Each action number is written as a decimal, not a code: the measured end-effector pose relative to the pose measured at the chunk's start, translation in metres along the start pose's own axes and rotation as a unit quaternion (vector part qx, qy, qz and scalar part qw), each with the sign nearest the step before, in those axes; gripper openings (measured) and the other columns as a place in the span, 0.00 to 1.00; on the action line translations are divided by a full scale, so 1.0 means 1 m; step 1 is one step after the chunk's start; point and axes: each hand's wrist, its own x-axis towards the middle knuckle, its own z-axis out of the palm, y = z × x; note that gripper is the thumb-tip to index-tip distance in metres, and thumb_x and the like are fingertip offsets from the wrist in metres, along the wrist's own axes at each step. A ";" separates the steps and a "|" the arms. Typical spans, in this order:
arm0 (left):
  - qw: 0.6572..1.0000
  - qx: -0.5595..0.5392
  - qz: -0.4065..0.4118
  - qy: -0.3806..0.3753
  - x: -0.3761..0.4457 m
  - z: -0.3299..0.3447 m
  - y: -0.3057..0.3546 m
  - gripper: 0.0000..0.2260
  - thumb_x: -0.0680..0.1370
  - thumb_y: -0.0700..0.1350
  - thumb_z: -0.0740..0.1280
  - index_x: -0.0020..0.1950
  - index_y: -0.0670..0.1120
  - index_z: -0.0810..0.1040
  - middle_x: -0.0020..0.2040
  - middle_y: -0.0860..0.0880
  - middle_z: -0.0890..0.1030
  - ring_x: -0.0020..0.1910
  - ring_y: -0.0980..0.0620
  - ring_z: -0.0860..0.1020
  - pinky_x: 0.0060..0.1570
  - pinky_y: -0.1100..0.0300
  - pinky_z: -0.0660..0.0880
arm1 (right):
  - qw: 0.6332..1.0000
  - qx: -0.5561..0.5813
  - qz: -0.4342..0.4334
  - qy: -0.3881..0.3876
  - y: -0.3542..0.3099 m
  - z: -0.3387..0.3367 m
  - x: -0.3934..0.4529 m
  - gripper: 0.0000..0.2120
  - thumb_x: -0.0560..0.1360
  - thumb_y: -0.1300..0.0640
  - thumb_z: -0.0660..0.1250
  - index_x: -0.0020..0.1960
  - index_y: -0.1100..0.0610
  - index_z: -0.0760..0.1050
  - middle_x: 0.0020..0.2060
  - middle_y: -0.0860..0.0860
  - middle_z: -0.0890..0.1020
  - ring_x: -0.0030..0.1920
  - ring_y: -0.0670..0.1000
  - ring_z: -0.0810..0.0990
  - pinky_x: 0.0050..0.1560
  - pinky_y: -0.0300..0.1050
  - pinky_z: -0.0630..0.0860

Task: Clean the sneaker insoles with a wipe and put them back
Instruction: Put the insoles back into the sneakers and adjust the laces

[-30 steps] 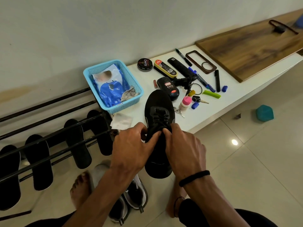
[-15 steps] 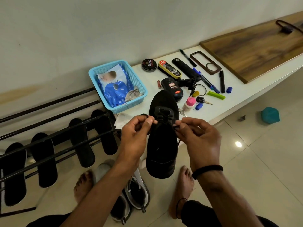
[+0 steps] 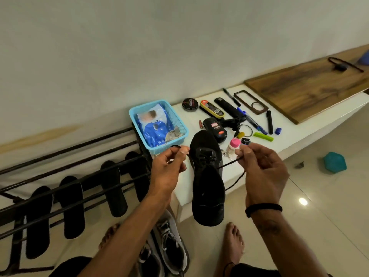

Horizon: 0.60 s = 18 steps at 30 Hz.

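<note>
1. A second before this moment both hands had been bunched together over the laces at the middle of the black sneaker (image 3: pixel 207 176); by now they had drawn apart to either side of it.
2. The left hand (image 3: pixel 169 166) pinched one lace end (image 3: pixel 175 146) between thumb and forefinger, just in front of the blue basket (image 3: pixel 135 116). The right hand (image 3: pixel 261 168) pinched the other lace (image 3: pixel 229 163), which ran taut from the eyelets and then hung slack below the fingers.
3. The sneaker lay toe-forward across the front edge of the bench (image 3: pixel 299 136), its heel overhanging the floor, near the left end of the bench.
4. In my judgement the laces were being undone and pulled wide to loosen the shoe's mouth. Whether that was to lift an insole out or to seat one back in could not be told, since the opening showed only as a dark shape.
5. Four black insoles (image 3: pixel 113 188) hung over the bars of the rack (image 3: pixel 60 156) at the left, apart from any shoe, so putting them back was plainly not yet done.
6. A pack of wipes (image 3: pixel 153 126) sat in the basket with a crumpled used wipe (image 3: pixel 173 133) beside it, untouched by either hand.
7. A grey pair of sneakers (image 3: pixel 169 250) stood on the floor between the person's bare feet.
</note>
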 end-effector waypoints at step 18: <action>0.887 0.282 0.365 -0.034 -0.052 0.049 0.291 0.09 0.82 0.45 0.68 0.52 0.44 0.87 0.44 0.49 0.85 0.29 0.57 0.79 0.39 0.65 0.76 | 0.911 -0.269 -0.244 -0.197 -0.209 0.032 -0.003 0.44 0.78 0.61 0.69 0.81 0.45 0.44 0.42 0.45 0.87 0.41 0.42 0.84 0.47 0.40 0.78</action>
